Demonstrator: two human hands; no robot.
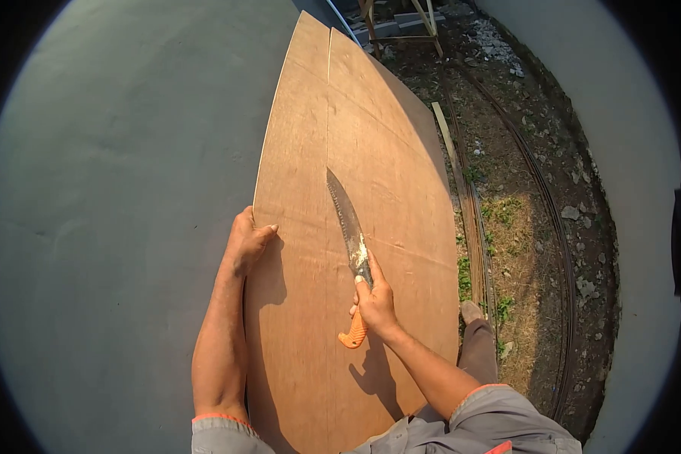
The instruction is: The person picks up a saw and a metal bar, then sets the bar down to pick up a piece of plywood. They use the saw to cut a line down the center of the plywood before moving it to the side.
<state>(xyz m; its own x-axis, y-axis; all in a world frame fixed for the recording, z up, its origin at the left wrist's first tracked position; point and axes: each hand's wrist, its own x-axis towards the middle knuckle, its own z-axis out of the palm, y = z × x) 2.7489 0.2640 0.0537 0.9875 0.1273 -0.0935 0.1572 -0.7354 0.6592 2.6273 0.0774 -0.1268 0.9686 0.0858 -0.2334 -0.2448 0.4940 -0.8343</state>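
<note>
A curved hand saw (345,216) with an orange handle is gripped in my right hand (376,303), fingers wrapped round the handle near the blade. Its tip meets a long straight line on a large plywood sheet (401,204). From the sheet's far edge a narrow cut runs toward me along that line, widest at the far end. My left hand (251,238) grips the sheet's left edge, thumb on top; its other fingers are hidden below the edge. Whitish residue marks the blade near the handle.
A grey wall (129,189) rises close along the left. To the right, long thin rods (537,166) and a wooden strip (444,129) lie on rough ground with weeds and rubble. A wooden frame (405,26) stands at the far end. My foot (471,312) is beside the sheet.
</note>
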